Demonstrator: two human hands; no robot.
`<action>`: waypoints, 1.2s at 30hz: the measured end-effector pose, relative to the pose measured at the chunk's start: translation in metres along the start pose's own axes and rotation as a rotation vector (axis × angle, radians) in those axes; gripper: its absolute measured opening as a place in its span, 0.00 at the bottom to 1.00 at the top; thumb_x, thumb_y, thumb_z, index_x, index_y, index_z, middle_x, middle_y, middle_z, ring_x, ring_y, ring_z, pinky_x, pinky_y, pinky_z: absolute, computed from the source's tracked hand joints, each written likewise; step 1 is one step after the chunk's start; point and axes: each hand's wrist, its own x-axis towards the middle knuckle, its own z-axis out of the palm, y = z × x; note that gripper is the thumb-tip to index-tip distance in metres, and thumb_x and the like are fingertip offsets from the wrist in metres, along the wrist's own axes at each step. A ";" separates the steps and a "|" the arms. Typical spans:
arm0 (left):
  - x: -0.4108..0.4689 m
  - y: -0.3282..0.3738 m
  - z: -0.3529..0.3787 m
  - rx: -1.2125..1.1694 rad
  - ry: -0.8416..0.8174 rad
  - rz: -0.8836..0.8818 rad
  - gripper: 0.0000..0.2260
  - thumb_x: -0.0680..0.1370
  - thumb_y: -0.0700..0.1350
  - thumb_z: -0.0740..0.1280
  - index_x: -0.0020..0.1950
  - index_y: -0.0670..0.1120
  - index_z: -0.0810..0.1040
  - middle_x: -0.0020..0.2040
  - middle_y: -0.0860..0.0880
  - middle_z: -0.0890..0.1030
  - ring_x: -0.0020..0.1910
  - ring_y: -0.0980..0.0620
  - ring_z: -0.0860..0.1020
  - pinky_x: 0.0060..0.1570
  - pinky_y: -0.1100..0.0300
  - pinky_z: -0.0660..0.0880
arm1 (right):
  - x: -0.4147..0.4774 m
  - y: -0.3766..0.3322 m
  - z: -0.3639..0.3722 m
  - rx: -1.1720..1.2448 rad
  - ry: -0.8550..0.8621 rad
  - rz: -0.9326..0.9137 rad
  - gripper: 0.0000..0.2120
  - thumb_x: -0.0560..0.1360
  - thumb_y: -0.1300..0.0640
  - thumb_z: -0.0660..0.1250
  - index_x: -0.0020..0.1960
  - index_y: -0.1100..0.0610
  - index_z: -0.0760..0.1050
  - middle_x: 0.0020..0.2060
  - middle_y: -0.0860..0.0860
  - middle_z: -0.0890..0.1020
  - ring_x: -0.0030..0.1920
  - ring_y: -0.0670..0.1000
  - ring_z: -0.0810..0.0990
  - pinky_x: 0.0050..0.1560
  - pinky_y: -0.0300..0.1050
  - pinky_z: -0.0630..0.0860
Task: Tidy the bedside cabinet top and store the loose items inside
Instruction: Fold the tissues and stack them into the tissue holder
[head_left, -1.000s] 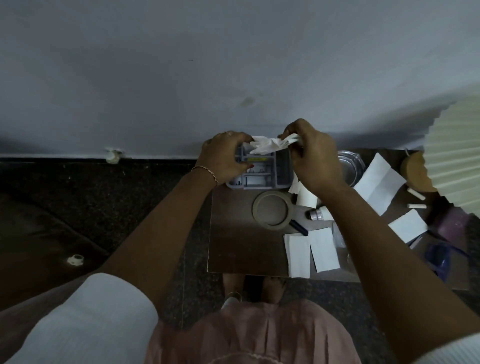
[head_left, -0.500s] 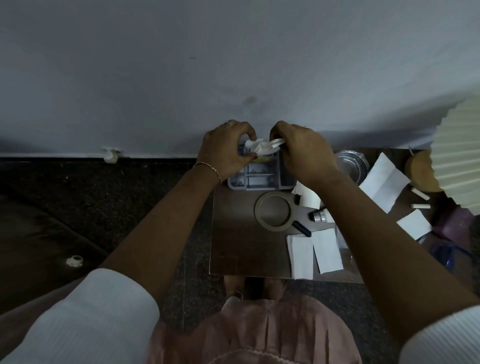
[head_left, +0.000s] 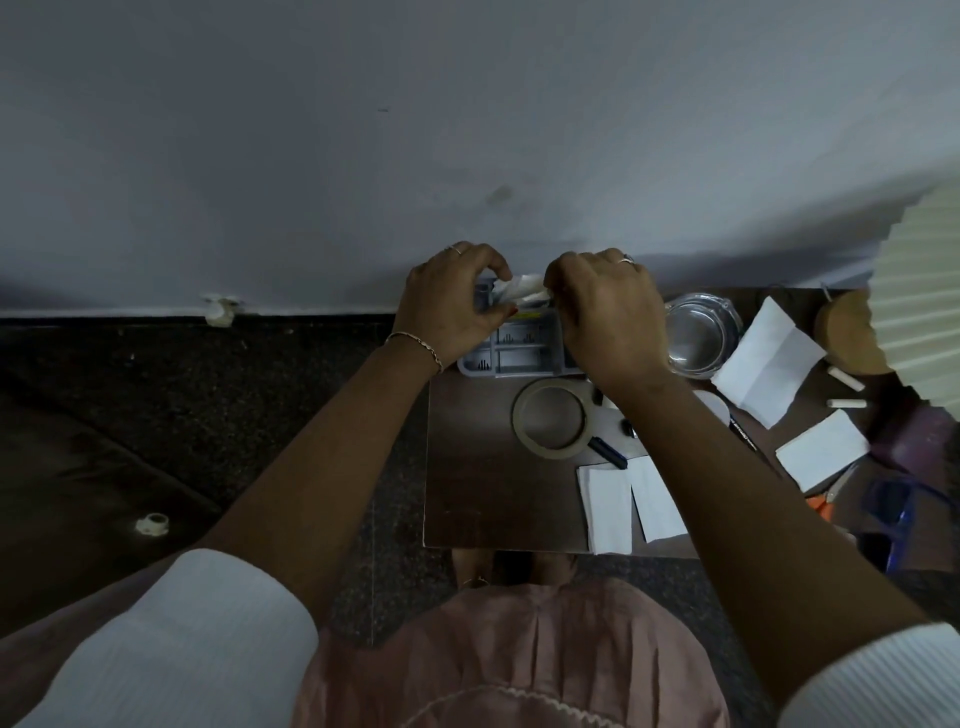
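Note:
A crumpled white paper (head_left: 521, 289) is held between both hands above the far edge of the dark brown cabinet top (head_left: 478, 488). My left hand (head_left: 452, 304) pinches its left end and my right hand (head_left: 605, 312) grips its right end. Under the hands lies a grey compartment tray (head_left: 519, 356) with small dark pieces in its cells. A ring of tape (head_left: 550, 420) lies just in front of the tray. Two folded white papers (head_left: 631, 503) rest at the front edge.
A glass dish (head_left: 698, 332), unfolded white sheets (head_left: 769, 358), a white pad (head_left: 822, 449), two chalk-like sticks (head_left: 845, 389), a cork lamp base (head_left: 847, 332) under a pleated shade (head_left: 919, 291), a pen, orange scissors and blue glasses (head_left: 891, 501) crowd the right. A wall stands directly behind.
Both hands have drawn closer together and the white paper between them has been squeezed into a smaller wad. The hands stay over the tray's far edge.

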 end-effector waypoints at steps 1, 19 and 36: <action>0.000 0.000 0.001 -0.007 0.005 0.001 0.15 0.68 0.50 0.73 0.53 0.51 0.77 0.52 0.50 0.79 0.53 0.49 0.77 0.52 0.51 0.75 | -0.001 0.000 0.001 0.001 -0.010 0.004 0.05 0.71 0.64 0.65 0.45 0.57 0.77 0.37 0.55 0.81 0.39 0.59 0.77 0.38 0.49 0.70; -0.108 0.106 0.087 0.006 0.096 0.004 0.17 0.70 0.47 0.65 0.57 0.44 0.74 0.55 0.44 0.76 0.56 0.44 0.73 0.57 0.55 0.69 | -0.168 0.044 -0.038 0.397 0.228 0.841 0.07 0.75 0.65 0.64 0.51 0.58 0.78 0.46 0.50 0.80 0.43 0.48 0.78 0.43 0.46 0.77; -0.162 0.105 0.178 -0.321 -0.026 -0.816 0.24 0.67 0.39 0.72 0.61 0.41 0.70 0.55 0.44 0.78 0.57 0.44 0.76 0.55 0.52 0.75 | -0.265 0.002 0.010 0.420 -0.302 0.739 0.20 0.76 0.64 0.63 0.68 0.58 0.72 0.65 0.54 0.75 0.63 0.54 0.74 0.63 0.45 0.70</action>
